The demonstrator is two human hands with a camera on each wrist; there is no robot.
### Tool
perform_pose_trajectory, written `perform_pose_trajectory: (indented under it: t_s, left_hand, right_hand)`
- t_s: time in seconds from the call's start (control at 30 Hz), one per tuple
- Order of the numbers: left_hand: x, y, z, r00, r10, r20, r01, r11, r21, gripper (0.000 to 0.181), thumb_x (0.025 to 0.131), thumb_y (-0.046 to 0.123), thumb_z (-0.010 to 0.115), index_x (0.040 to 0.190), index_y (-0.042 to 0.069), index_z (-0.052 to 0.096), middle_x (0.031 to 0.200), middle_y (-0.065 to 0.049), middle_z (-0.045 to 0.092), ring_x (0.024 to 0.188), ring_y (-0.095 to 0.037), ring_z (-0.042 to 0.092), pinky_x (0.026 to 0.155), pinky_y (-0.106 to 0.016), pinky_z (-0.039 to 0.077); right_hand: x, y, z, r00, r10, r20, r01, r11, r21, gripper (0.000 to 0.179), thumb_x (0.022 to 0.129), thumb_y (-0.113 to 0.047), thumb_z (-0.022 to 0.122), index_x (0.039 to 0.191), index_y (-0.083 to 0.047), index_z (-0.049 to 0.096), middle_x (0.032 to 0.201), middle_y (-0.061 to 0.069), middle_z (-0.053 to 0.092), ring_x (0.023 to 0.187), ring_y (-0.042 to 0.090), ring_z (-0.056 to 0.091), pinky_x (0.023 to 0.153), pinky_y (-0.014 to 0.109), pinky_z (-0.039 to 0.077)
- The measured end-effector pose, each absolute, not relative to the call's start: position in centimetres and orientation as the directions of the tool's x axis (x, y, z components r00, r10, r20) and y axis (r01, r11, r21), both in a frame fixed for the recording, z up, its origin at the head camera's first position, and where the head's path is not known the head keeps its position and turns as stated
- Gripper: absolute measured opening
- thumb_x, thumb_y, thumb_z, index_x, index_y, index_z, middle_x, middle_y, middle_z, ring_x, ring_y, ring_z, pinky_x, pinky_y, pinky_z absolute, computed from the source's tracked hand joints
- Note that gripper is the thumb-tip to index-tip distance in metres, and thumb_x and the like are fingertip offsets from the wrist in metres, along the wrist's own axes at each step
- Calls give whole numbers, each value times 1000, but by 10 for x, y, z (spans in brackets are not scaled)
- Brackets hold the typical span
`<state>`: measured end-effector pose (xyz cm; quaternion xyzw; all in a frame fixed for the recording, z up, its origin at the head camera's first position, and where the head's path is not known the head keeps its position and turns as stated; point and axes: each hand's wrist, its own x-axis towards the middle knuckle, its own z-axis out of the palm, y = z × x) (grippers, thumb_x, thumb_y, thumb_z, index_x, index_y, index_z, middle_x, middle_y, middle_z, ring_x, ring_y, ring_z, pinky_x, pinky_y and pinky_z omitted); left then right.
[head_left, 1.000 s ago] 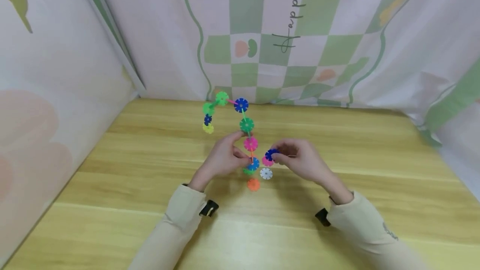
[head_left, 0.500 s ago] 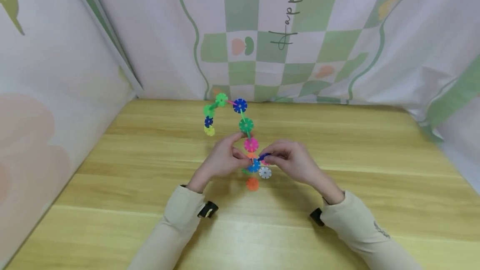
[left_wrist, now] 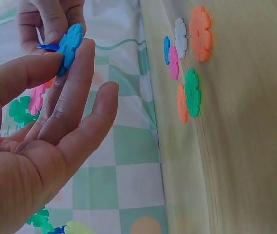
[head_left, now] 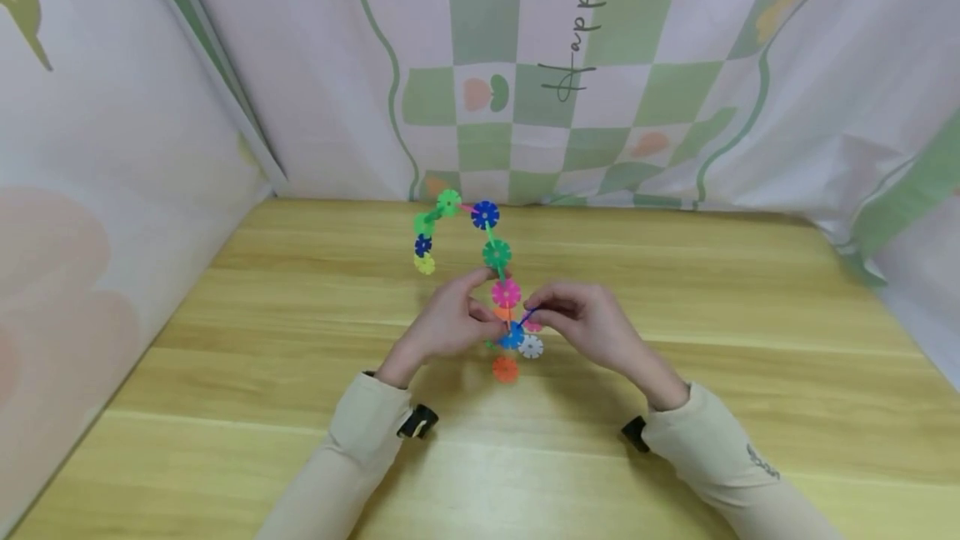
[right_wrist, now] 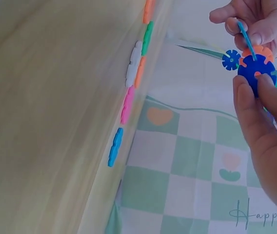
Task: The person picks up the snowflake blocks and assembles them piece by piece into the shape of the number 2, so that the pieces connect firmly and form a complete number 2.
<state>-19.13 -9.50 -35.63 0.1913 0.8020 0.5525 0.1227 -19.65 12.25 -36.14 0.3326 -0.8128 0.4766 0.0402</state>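
A curved chain of notched plastic snowflake discs hangs from my left hand (head_left: 450, 319), whose thumb and finger pinch the light blue disc (left_wrist: 71, 46) at its near end. Behind it the chain runs through an orange disc, a pink disc (head_left: 506, 293), a green disc (head_left: 497, 254) and a dark blue disc (head_left: 485, 215), bending round to a yellow disc (head_left: 424, 263). My right hand (head_left: 588, 315) pinches another dark blue disc (right_wrist: 253, 68). That disc stands edge-on in the head view, its rim meeting the light blue disc's rim crosswise.
Loose discs lie on the wooden table (head_left: 300, 407) below the hands: orange (head_left: 505, 369), white (head_left: 531, 347), green (left_wrist: 192, 92), pink (left_wrist: 174, 63), blue (right_wrist: 115, 147) and a second orange one (left_wrist: 182, 104). A checkered curtain (head_left: 480, 32) hangs at the table's back edge.
My right hand has moved left and turned its dark blue disc from face-on to edge-on, bringing it to the light blue disc. The chain has shifted slightly right and toward me.
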Motion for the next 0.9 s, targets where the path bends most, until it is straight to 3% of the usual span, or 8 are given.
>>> perform_pose_trajectory:
  t_s: [0.33, 0.5, 0.7, 0.9]
  left_hand:
    - [-192, -94, -358, -889, 458, -3, 139, 277, 951, 63, 81, -6, 68, 138, 5, 44, 76, -11, 72, 70, -22, 71, 62, -31, 56]
    - [-192, -92, -359, -901, 434, -26, 88, 242, 966, 63, 80, -9, 67, 137, 5, 46, 75, -14, 71, 70, -27, 70, 64, -38, 58]
    - [-191, -90, -360, -912, 407, -54, 32, 202, 979, 64, 79, -12, 66, 137, 5, 46, 76, -17, 70, 67, -23, 70, 68, -47, 57]
    - [-191, -90, -358, -909, 413, -57, 28, 197, 980, 63, 80, -12, 66, 137, 5, 47, 78, -17, 71, 68, -24, 70, 68, -49, 57]
  right_hand:
    - [-203, 127, -366, -607, -569, 555, -767, 237, -596, 21, 75, 18, 70, 86, 1, 74, 85, 9, 73, 77, 19, 70, 68, 21, 56]
    - [-205, 125, -371, -577, -548, 606, -798, 219, -561, 23, 72, 22, 70, 84, 3, 74, 82, 11, 73, 74, 17, 70, 67, 19, 55]
    - [-206, 122, -374, -547, -528, 650, -823, 194, -534, 25, 69, 25, 69, 84, 5, 73, 80, 13, 72, 71, 18, 70, 66, 18, 55]
    - [-205, 121, -374, -534, -535, 654, -829, 181, -529, 21, 72, 23, 69, 84, 6, 73, 80, 14, 72, 68, 21, 70, 64, 19, 55]
